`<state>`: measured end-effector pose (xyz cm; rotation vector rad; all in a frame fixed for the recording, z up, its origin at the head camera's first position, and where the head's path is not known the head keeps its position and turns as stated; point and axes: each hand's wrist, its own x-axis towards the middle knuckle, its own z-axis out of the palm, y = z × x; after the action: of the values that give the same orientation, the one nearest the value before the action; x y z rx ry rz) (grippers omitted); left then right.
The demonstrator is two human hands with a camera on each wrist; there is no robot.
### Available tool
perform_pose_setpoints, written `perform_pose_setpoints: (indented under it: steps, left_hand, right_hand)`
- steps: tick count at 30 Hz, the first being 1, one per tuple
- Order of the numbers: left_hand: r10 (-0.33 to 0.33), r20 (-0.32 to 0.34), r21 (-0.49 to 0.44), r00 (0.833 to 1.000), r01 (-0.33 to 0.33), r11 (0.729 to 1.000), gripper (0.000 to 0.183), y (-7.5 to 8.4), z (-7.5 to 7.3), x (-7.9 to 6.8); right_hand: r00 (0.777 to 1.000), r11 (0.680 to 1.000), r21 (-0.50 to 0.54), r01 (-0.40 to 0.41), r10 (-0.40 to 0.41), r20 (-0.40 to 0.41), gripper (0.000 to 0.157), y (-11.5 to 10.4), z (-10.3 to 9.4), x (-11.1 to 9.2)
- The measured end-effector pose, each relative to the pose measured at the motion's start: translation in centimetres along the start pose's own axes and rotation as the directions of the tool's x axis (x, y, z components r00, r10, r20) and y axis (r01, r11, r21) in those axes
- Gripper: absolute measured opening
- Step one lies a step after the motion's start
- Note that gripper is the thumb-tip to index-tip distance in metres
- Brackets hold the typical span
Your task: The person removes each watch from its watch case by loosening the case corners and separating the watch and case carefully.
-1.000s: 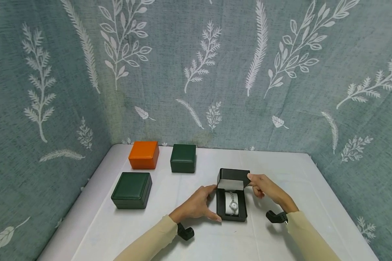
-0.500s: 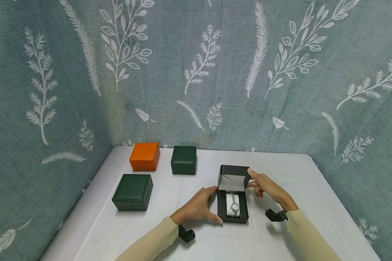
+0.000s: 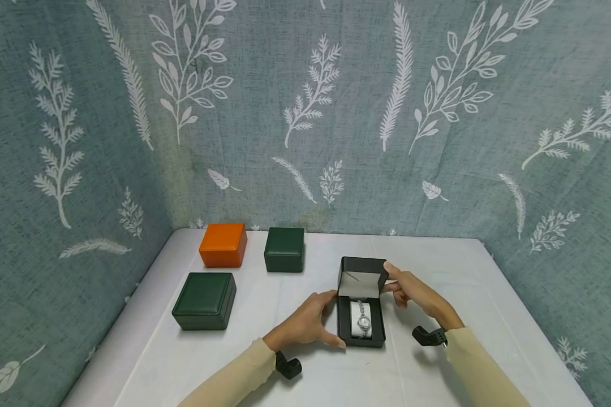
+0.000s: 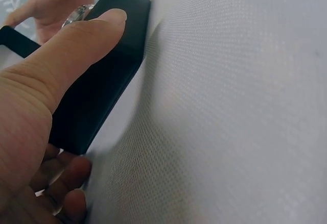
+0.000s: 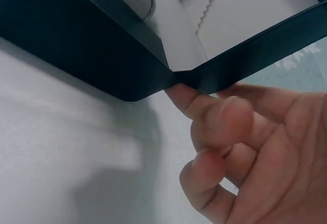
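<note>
A black watch box (image 3: 341, 328) stands with its lid (image 3: 364, 264) raised, showing a pale lining. Inside, a silver wristwatch (image 3: 364, 323) is wrapped round a white cushion (image 3: 355, 316). At the box's left side my left hand (image 3: 305, 320) grips the base, thumb near the front corner and fingers toward the back; its thumb (image 4: 76, 48) lies along the box wall in the left wrist view. My right hand (image 3: 414, 291) holds the lid's right edge, the other fingers curled below near the hinge. In the right wrist view those fingers (image 5: 204, 168) show under the hinge corner.
Left of the hands, a large green box (image 3: 203, 299) sits closed on the white-covered table (image 3: 285, 384). Behind it are an orange box (image 3: 224, 243) and a smaller green box (image 3: 285, 249). A patterned curtain (image 3: 361, 113) borders the table at the back and sides.
The lid of the watch box has tipped further back with my right hand on it, showing more of its lining. My left hand stays at the base.
</note>
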<state>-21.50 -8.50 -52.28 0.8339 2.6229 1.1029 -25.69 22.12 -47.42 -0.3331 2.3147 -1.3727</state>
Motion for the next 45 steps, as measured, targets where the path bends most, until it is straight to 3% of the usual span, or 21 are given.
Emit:
perform_pose_setpoints:
  steps: [10, 16, 24, 28, 34, 45]
  left_hand:
    - [0.006, 0.003, 0.001, 1.0, -0.006, 1.0, 0.121, 0.2, -0.4, -0.1]
    - [0.0, 0.012, -0.003, 1.0, 0.0, 1.0, 0.122, 0.1, -0.2, -0.3]
    - [0.014, 0.002, -0.005, 1.0, -0.014, 1.0, 0.121, 0.0, -0.1, -0.2]
    - [0.013, 0.006, -0.021, 1.0, -0.013, 1.0, 0.121, 0.0, -0.2, -0.3]
    - [0.005, 0.009, -0.028, 1.0, -0.005, 1.0, 0.12, 0.0, -0.2, -0.4]
    - [0.024, 0.008, -0.024, 1.0, -0.024, 0.999, 0.12, -0.2, -0.1, -0.2]
  right_hand:
    - [0.997, 0.998, -0.027, 0.057, -0.058, -0.054, 0.078, 0.5, -0.2, -0.5]
    - [0.994, 0.997, 0.016, 0.073, -0.071, -0.081, 0.066, 1.1, 0.0, -1.5]
    - [0.991, 0.992, -0.013, 0.124, -0.125, -0.051, 0.043, 1.8, 0.4, -2.8]
    - [0.988, 0.987, -0.029, 0.155, -0.156, -0.015, 0.04, 2.3, 0.7, -3.3]
    - [0.977, 0.975, -0.065, 0.213, -0.211, 0.041, 0.041, 2.7, 1.3, -3.8]
    - [0.963, 0.956, -0.112, 0.271, -0.269, 0.028, 0.061, 3.4, 2.3, -3.9]
